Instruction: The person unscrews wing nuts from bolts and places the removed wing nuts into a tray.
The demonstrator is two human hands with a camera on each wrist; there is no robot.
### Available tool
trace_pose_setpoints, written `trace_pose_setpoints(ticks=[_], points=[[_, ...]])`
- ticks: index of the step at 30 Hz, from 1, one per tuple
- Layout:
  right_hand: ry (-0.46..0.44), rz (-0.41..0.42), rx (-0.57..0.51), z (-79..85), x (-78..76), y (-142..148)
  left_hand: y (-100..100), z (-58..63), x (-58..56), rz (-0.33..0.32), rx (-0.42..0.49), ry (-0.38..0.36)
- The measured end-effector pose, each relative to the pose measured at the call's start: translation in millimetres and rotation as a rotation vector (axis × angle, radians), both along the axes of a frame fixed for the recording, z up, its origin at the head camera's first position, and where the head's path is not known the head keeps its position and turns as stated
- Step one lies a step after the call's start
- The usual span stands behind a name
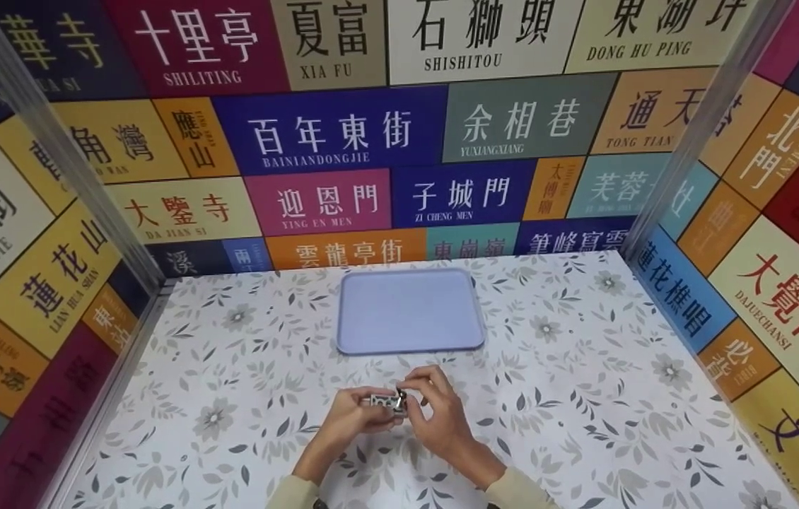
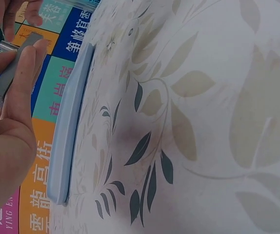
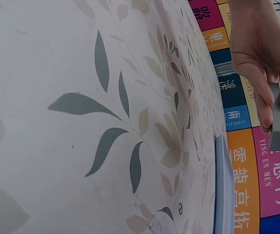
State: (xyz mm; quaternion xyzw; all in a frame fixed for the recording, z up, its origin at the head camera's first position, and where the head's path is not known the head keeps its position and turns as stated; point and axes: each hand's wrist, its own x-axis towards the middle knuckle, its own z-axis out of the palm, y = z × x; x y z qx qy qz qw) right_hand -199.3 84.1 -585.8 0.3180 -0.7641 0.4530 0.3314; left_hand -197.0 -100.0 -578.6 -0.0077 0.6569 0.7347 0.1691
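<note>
My left hand (image 1: 348, 418) grips a small grey rectangular block (image 3: 276, 119) between thumb and fingers, above the table. Round dark markings or holes show on its face in the head view. A shiny metal shaft (image 2: 7, 46) with a dark end sticks out from the block's face. My right hand (image 1: 443, 413) is close beside the left, its thumb and index finger appearing to pinch the shaft's dark end. Fingers partly cover both pieces, so how the shaft meets the block is hidden.
A pale blue-lilac tray (image 1: 410, 311) lies flat on the table beyond both hands. White cloth with a leaf and flower print covers the table (image 1: 569, 396). Colourful sign-patterned panels (image 1: 329, 134) stand at the back and both sides.
</note>
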Motion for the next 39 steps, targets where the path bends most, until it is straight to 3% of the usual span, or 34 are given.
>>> trace_pose_setpoints(ticks=[20,28,35,39], points=[[0.072,0.005,-0.007,5.5,-5.5,-0.1,2.9,-0.3,-1.9,-0.014,-0.013,0.004],[0.013,-0.020,-0.060,5.0,-1.5,3.9,3.1,1.9,-4.5,-0.012,-0.016,-0.009],[-0.057,-0.162,0.014,1.3,-1.0,4.3,0.2,2.6,-4.2,-0.005,-0.032,-0.014],[-0.090,-0.156,0.030,0.4,-1.0,2.8,-1.0,3.3,-4.0,-0.004,-0.035,-0.014]])
